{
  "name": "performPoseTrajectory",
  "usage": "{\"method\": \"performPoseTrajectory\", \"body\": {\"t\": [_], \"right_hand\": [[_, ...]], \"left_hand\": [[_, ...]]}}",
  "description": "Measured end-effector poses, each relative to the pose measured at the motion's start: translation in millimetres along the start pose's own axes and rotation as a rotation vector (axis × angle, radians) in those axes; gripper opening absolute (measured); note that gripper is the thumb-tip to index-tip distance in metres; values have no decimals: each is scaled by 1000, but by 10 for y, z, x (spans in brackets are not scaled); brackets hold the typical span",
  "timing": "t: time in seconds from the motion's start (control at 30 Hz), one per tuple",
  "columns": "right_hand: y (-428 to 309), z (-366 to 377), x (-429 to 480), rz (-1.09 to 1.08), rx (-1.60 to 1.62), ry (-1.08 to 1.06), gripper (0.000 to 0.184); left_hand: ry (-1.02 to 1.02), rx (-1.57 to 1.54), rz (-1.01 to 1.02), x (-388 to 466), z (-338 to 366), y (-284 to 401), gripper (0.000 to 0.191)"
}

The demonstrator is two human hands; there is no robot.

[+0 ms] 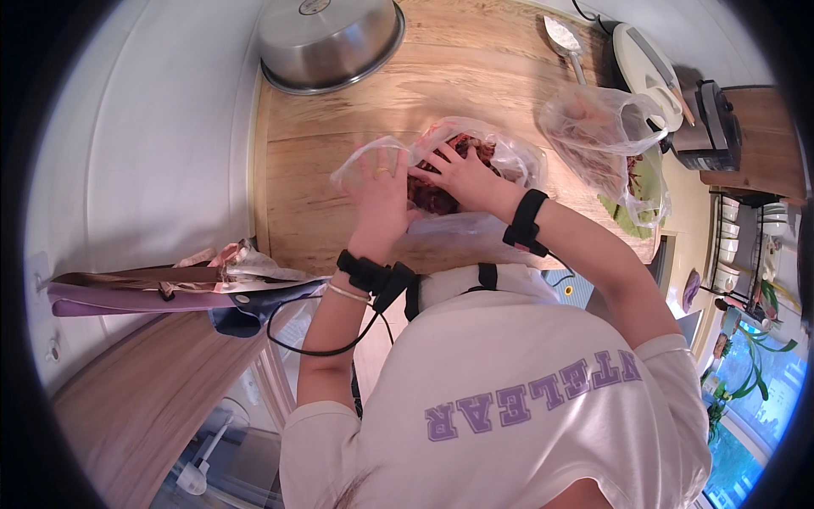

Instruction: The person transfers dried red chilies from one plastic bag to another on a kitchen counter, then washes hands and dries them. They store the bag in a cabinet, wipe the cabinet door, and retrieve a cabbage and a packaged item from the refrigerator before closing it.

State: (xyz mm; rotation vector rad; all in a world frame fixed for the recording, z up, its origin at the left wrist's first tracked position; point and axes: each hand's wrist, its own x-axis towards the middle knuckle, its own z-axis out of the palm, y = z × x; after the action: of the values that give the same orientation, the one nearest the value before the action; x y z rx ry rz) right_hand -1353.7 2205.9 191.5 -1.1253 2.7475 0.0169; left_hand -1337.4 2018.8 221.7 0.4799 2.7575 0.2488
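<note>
A clear plastic bag (pixel 524 156) lies on the wooden worktop before me with its mouth spread. Dark red, wrinkled pieces (pixel 439 198) fill it, perhaps dried chillies; their exact kind is unclear. My right hand (pixel 467 178) rests on these pieces from the right, fingers apart, some fingertips reaching in among them. At the bag's left side is my left hand (pixel 383 191), with a ring on one finger. Thin film from the bag lies over its straight fingers, and its thumb is near the pieces. Whether the left hand pinches the film cannot be made out.
An upturned steel basin (pixel 331 48) sits on the worktop (pixel 470 70) at the back left. Farther right are a metal scoop (pixel 564 37) of white powder, a second plastic bag (pixel 585 127), a knife (pixel 648 54) on a pale board and a dark appliance (pixel 715 127). Cables hang from my wrist straps.
</note>
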Motion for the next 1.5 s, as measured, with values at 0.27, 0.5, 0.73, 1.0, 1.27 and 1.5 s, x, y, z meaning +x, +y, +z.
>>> {"method": "performPoseTrajectory", "body": {"t": [0.27,0.5,0.73,1.0,1.27,1.5], "right_hand": [[370,-29,-38,134,665,145,68],[537,-395,-299,206,1587,157,61],[620,-661,-664,407,1763,416,68],[803,-776,-1063,521,1805,1273,29],[981,-1502,-1868,420,1758,1538,31],[1244,-1871,-3117,329,1868,1445,24]], "left_hand": [[75,-9,-52,51,263,-309,118],[168,82,-59,250,150,-51,123],[77,102,-126,462,-128,199,109],[135,118,-39,726,380,-107,95],[114,108,95,634,-63,68,55],[185,-531,266,392,-1037,1564,44]]}}
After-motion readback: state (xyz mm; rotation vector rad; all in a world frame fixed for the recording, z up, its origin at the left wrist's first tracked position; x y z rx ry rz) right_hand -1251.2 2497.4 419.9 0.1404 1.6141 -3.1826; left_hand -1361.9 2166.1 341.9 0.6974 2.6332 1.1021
